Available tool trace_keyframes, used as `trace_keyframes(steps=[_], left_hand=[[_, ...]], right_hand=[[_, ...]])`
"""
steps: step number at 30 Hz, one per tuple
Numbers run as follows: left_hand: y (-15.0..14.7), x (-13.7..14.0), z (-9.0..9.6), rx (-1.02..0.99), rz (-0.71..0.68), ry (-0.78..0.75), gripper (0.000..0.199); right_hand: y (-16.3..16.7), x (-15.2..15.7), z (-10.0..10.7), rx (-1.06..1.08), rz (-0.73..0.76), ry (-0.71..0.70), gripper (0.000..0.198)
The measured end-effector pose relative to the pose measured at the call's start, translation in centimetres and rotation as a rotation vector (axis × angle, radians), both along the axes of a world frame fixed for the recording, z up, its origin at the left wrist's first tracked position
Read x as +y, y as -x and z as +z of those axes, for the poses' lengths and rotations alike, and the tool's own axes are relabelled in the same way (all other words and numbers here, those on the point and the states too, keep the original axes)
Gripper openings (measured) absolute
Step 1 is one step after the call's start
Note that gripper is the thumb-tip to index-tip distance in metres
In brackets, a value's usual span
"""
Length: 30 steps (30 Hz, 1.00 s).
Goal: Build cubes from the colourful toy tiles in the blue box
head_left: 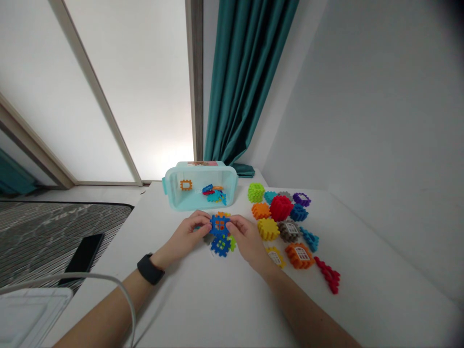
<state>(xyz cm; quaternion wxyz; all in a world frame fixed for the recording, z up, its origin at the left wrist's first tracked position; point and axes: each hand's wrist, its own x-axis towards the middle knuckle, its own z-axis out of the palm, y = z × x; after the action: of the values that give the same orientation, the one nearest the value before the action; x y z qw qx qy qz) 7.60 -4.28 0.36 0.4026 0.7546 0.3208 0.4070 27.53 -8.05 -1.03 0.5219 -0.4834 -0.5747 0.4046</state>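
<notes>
Between my two hands is a blue building tile [219,225] with square window openings, its toothed edges pinched from both sides. My left hand [192,233] grips its left edge, thumb towards me, and a black band circles that wrist. On the opposite edge, the fingers of my right hand [245,235] are closed. Just below the held tile, a second blue tile [220,245] lies on the table among green and grey pieces, partly covered. A bit of orange shows behind the held tile; I cannot tell whether it is joined to it.
A light-blue plastic bin [201,208] holding a few pieces lies beyond my hands. To the right, several coloured toothed blocks, a red one [281,208] among them, spread over the white table [203,304]. A pale cable [108,277] arcs at lower left.
</notes>
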Motion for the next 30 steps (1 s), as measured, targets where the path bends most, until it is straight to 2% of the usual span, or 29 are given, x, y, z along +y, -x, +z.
trace_keyframes(steps=[4, 10, 14, 19, 22, 25, 27, 30], left_hand=[[0.0, -0.3, 0.1, -0.023, -0.052, 0.093, 0.036], [0.1, -0.4, -0.1, -0.047, -0.085, 0.158, 0.037], [0.1, -0.3, 0.1, -0.068, -0.095, 0.194, 0.035], [0.2, -0.3, 0.3, -0.047, -0.092, 0.199, 0.033], [0.2, -0.1, 0.2, -0.019, -0.059, 0.156, 0.034], [0.3, 0.0, 0.1, 0.039, -0.032, 0.095, 0.031], [0.5, 0.1, 0.1, 0.082, -0.053, 0.064, 0.033], [0.9, 0.1, 0.2, 0.132, -0.102, 0.04, 0.043]], right_hand=[[0.3, -0.1, 0.6, 0.156, 0.02, 0.105, 0.031], [0.3, -0.3, 0.5, 0.214, 0.045, 0.15, 0.034], [0.2, -0.4, 0.5, 0.19, 0.055, 0.155, 0.035], [0.0, -0.4, 0.9, 0.089, 0.055, 0.093, 0.032], [-0.3, -0.3, 0.9, -0.084, 0.012, -0.038, 0.023], [-0.6, -0.3, 0.9, -0.297, -0.048, -0.279, 0.015], [-0.8, -0.3, 0.9, -0.366, -0.059, -0.416, 0.011], [-1.1, -0.4, 0.6, -0.392, -0.007, -0.547, 0.014]])
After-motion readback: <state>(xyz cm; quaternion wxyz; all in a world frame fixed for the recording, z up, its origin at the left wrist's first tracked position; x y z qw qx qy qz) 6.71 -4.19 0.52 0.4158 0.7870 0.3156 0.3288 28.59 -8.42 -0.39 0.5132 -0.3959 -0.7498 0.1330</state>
